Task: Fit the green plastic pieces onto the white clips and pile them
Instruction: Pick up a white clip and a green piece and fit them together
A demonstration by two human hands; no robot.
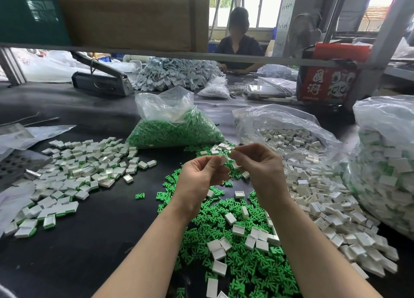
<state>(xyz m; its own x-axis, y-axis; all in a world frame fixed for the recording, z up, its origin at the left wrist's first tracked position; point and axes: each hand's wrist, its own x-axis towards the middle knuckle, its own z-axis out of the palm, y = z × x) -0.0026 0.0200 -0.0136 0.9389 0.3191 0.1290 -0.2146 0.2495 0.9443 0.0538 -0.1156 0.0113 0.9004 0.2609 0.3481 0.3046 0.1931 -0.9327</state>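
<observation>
My left hand [202, 174] and my right hand [259, 163] meet above the black table, fingers curled, pinching one white clip [224, 160] between them. Whether a green piece sits in it is hidden by my fingers. Below my hands lies a heap of loose green plastic pieces [237, 253] with white clips scattered on it. Loose white clips [324, 208] spread to the right. A pile of fitted white-and-green clips [74, 176] lies at the left.
A clear bag of green pieces [174, 129] stands behind my hands, a bag of white clips [286, 136] right of it, and a large bag of fitted clips [385, 170] at far right. A person sits across the table [94, 241]. A metal shelf bar [201, 56] crosses overhead.
</observation>
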